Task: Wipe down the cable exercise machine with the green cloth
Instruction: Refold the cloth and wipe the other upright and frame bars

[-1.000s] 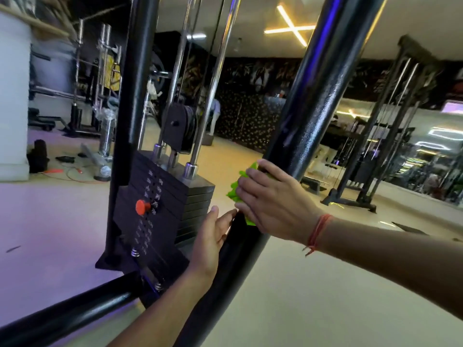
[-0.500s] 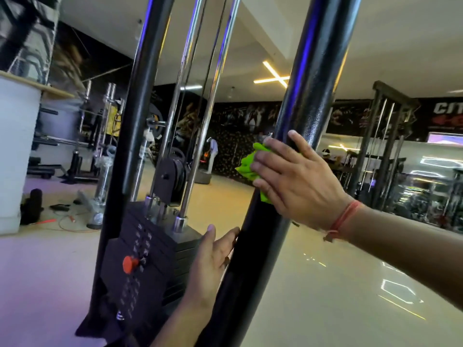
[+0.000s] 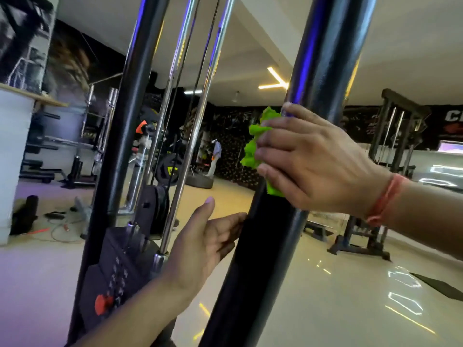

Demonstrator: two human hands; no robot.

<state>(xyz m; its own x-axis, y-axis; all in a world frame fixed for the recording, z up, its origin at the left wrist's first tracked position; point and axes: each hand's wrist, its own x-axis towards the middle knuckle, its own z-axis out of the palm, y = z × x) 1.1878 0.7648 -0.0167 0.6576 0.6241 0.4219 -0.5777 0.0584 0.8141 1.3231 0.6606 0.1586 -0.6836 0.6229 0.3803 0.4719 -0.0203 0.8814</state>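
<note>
Wiping is under way: green cloth (image 3: 259, 144) is pressed flat against black post (image 3: 318, 78) of the cable machine by right hand (image 3: 315, 164), left hand (image 3: 200, 249) is held open against the post below, and another stroke along it seems called for next.

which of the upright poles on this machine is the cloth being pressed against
The thick black post on the right, where the right hand presses the green cloth. The other black post and thin chrome rods stand untouched to its left.
</note>
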